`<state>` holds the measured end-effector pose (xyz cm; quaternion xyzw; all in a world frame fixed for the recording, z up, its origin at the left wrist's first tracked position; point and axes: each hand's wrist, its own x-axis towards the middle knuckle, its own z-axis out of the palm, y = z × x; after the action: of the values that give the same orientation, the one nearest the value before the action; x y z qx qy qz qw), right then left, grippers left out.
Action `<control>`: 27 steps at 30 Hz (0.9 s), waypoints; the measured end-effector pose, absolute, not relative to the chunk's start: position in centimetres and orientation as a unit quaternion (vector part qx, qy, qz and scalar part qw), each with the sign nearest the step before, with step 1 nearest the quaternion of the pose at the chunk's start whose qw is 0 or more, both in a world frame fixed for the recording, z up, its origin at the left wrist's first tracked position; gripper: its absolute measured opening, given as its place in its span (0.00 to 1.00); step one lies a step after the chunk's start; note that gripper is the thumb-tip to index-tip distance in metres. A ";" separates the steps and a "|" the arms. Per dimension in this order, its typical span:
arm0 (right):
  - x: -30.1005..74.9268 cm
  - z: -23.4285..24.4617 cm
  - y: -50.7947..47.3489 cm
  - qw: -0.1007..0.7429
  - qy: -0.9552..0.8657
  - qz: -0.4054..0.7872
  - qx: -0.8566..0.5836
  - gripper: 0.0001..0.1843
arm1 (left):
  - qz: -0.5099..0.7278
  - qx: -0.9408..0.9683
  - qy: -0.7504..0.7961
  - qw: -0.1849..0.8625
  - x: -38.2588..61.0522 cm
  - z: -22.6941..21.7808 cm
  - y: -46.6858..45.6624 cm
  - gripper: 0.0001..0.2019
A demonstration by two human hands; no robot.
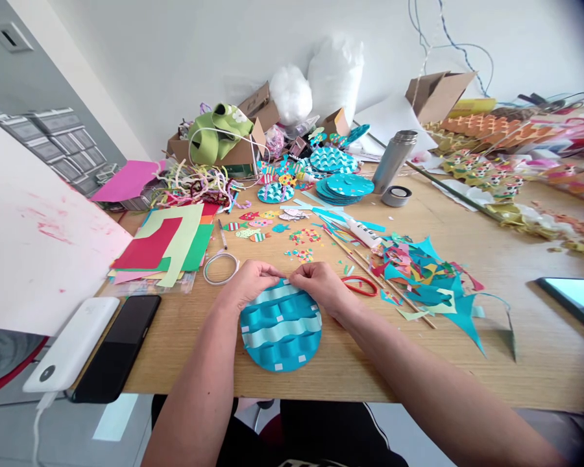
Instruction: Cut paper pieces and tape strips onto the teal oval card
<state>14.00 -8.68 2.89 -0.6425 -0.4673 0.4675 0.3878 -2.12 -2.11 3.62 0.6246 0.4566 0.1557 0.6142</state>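
A round blue paper disc [282, 310] lies at the table's near edge, with wavy strips of light and darker blue paper standing up across it. Small white squares [302, 358] dot its surface and rim. At the far rim, my left hand [257, 280] is closed, thumb and finger pinching the paper edge. My right hand [321, 285] pinches the same rim just to the right, fingertips close to the left ones. A white square [286, 281] shows between the two hands. Whether the fingertips also hold something tiny is hidden.
A roll of white tape [221, 268] lies left of my hands, red-handled scissors [360, 285] right. Beyond are paper fish [248, 233], stacked blue discs [344, 188], a glue bottle [364, 232] and a steel flask [394, 162]. Blue scraps [431, 279], phones [117, 350] and coloured paper [148, 243] flank the work.
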 end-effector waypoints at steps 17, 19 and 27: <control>13.8 3.1 -8.7 0.385 -0.472 0.459 -0.646 0.10 | 0.152 0.631 0.458 0.608 -2.0 3.9 -2.3 0.11; 13.8 3.0 -8.7 0.384 -0.473 0.454 -0.650 0.10 | 0.152 0.631 0.456 0.608 -2.0 4.1 -2.4 0.12; 13.8 2.8 -8.6 0.379 -0.488 0.436 -0.654 0.10 | 0.157 0.629 0.463 0.604 -1.9 4.4 -2.5 0.12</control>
<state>13.81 -8.60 2.83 -0.6537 -0.4883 0.4363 0.3793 -1.86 -2.45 4.42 0.6293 0.4626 0.1572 0.6043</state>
